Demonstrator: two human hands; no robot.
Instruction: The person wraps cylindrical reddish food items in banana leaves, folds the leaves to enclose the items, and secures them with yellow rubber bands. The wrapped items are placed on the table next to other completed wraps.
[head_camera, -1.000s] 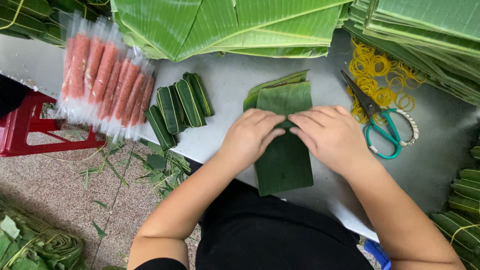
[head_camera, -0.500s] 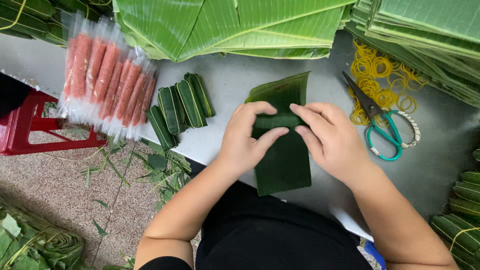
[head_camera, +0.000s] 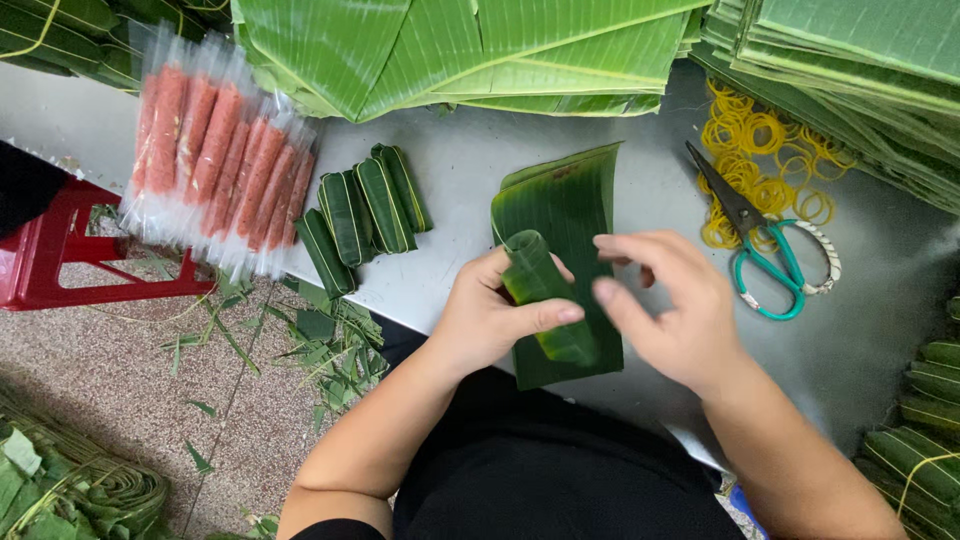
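Note:
My left hand (head_camera: 490, 315) grips a dark green roll of banana leaf (head_camera: 538, 290), wrapped into a tube and tilted over a flat leaf piece (head_camera: 570, 205) on the grey table (head_camera: 470, 160). Beside the roll hovers my right hand (head_camera: 670, 305), fingers spread and holding nothing, its fingertips close to the roll's upper end. What lies inside the roll is hidden.
Several finished leaf rolls (head_camera: 362, 215) lie left of the hands, beside clear-wrapped pink sausages (head_camera: 215, 160). Green-handled scissors (head_camera: 765, 250) and yellow rubber bands (head_camera: 760, 145) lie to the right. Stacks of large banana leaves (head_camera: 460, 50) line the back. A red stool (head_camera: 60, 255) stands at left.
The leaf, pressed flat under both hands a second ago, has been rolled into a tube. My left hand now holds it alone, and my right hand has let go.

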